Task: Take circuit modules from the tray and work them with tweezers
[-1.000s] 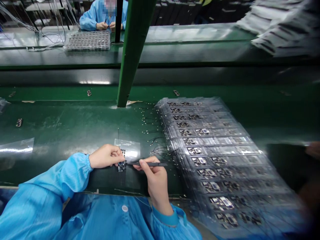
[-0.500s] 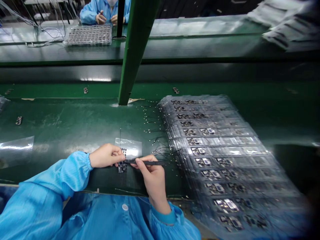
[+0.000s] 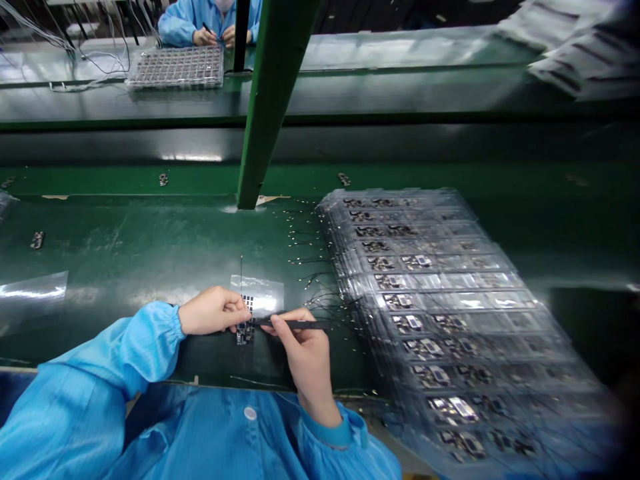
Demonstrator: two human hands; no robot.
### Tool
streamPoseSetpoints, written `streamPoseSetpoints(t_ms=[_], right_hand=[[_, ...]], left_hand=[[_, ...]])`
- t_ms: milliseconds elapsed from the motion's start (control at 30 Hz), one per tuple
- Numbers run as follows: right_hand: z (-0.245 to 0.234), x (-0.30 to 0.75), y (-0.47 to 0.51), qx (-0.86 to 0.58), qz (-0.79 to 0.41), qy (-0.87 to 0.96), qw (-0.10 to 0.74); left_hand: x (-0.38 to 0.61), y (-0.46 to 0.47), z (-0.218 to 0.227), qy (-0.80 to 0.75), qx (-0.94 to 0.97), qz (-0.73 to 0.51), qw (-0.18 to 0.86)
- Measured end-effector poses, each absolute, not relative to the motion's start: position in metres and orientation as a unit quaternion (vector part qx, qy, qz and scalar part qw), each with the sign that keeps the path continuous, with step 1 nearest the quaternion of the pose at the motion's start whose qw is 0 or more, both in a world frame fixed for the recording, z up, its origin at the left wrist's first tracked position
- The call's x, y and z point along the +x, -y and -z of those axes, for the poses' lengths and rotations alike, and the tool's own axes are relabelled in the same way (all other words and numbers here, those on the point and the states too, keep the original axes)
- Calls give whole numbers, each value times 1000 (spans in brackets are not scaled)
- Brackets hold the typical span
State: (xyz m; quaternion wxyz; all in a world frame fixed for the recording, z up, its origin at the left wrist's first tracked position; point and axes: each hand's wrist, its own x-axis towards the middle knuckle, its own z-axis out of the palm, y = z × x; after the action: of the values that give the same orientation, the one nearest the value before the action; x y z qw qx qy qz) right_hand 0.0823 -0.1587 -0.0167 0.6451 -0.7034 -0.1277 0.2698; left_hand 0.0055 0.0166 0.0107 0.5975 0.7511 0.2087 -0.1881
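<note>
My right hand (image 3: 305, 347) grips slim black tweezers (image 3: 307, 325), tips pointing left at a small circuit board (image 3: 245, 335). From the left, my left hand (image 3: 215, 311) reaches over the same board, thumb and fingers pinched together at its edge; what they pinch is too small to make out. A thin dark wire (image 3: 241, 273) runs up from my left fingertips. Beneath the board and both hands lies a clear plastic sheet (image 3: 267, 288) with a grid of small black squares (image 3: 248, 301), partly hidden by my fingers.
Stacked clear trays (image 3: 450, 293) of circuit boards fill the right side, loose wires (image 3: 320, 283) sticking out leftward. A green post (image 3: 267, 100) rises ahead. Single boards lie on the belt (image 3: 163, 179) and bench (image 3: 37, 240). Across, a co-worker's hands (image 3: 205, 37) work behind another tray (image 3: 175, 68).
The small boards on the far green strip have shifted slightly left. The co-worker's hands have moved a little. My own hands and the tweezers look almost unchanged.
</note>
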Motion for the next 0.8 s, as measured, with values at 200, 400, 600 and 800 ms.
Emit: streamPoseSetpoints(t_ms=[200,400,600,800], right_hand=[[15,82,158,-703,-266,132,646],[20,81,160,-703,-268,136,645],[21,79,160,-708,-260,143,641],[25,79,160,-697,-220,137,668]], left_hand=[[5,-17,-9,-207,748,189,602],[7,-17,-9,-207,729,191,624],[5,-16,-4,-184,749,157,616],[4,-19,-9,-185,768,115,603]])
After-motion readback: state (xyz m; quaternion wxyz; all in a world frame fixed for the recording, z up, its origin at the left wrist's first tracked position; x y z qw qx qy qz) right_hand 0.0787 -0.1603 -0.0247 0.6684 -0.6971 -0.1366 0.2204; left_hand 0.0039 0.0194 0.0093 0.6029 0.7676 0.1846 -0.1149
